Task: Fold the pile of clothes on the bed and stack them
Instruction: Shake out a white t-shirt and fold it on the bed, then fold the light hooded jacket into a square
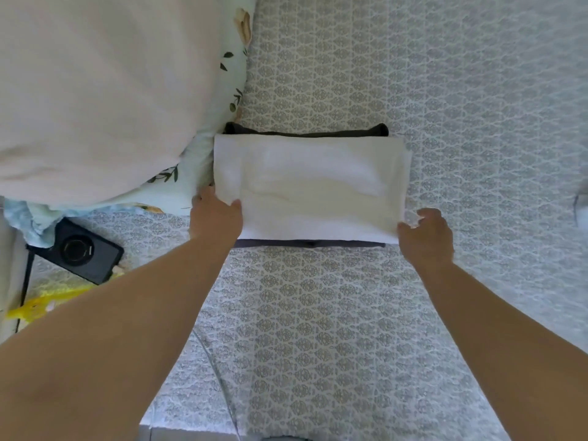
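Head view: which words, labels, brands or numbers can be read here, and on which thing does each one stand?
No readable text.
Phone: a small mark beside its camera ring, too blurred to read.
White cloth, dark cloth, bedsheet, pillow: only patterns, no words.

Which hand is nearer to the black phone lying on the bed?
The left. The left hand grips the white folded cloth just right of the phone; the right hand is at the cloth's far corner.
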